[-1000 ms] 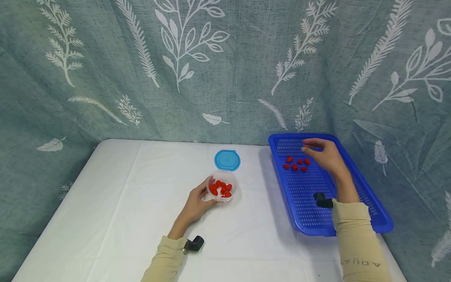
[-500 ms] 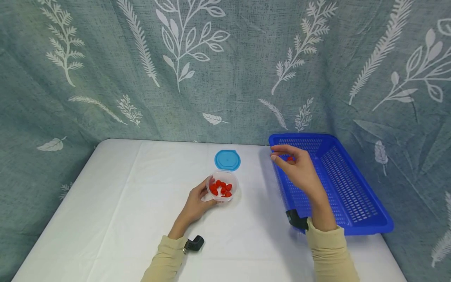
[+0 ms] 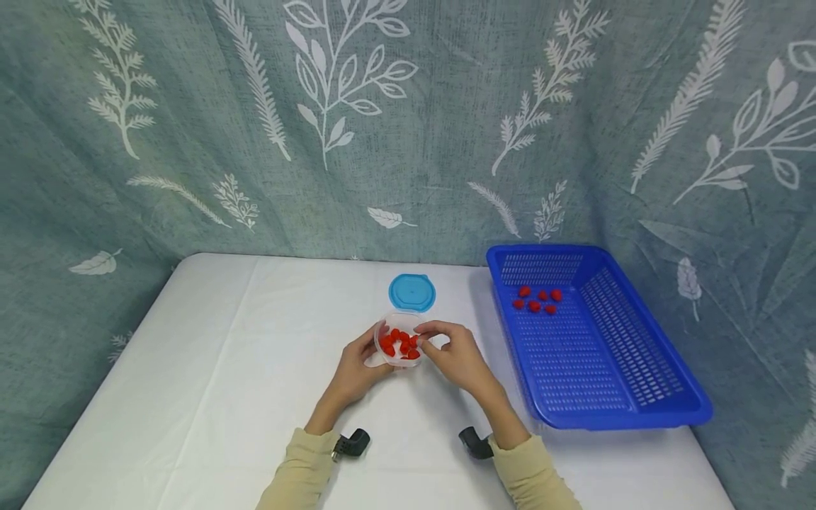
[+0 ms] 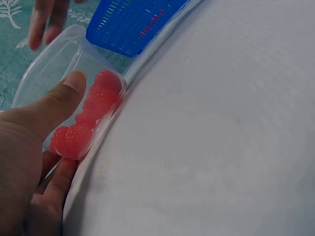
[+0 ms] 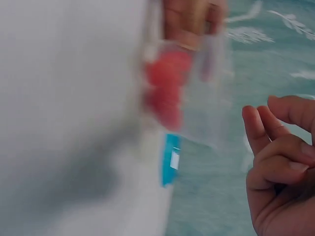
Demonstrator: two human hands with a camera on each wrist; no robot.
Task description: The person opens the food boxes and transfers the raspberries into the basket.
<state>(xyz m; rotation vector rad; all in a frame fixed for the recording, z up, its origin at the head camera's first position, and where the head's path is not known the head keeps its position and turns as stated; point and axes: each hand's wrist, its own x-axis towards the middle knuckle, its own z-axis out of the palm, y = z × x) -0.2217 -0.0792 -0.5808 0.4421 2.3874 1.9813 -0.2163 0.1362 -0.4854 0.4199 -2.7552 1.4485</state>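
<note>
My left hand (image 3: 355, 370) grips a small clear plastic tub (image 4: 59, 59), its thumb pressed along the wall and its fingers round the other side. Red raspberries (image 4: 101, 98) lie on the bottom of the tub, bumpy surfaces showing through the plastic. My right hand (image 3: 455, 358) is at the tub's right rim in the head view, thumb and fingertips overlapping the opening. In the right wrist view a gap shows between the right hand's fingertips (image 5: 253, 118), with nothing in it. The blue lid (image 3: 411, 292) lies flat just behind the tub.
A blue perforated plastic basket (image 3: 593, 368) stands on the right side of the white-covered table (image 3: 210, 397). Several raspberries (image 3: 534, 306) lie in its back left part. A green leaf-patterned cloth (image 3: 433, 191) hangs behind the table.
My right hand has moved left from above the basket to the tub's rim. My left hand has stayed on the tub. The raspberries in the basket look the same as before.
</note>
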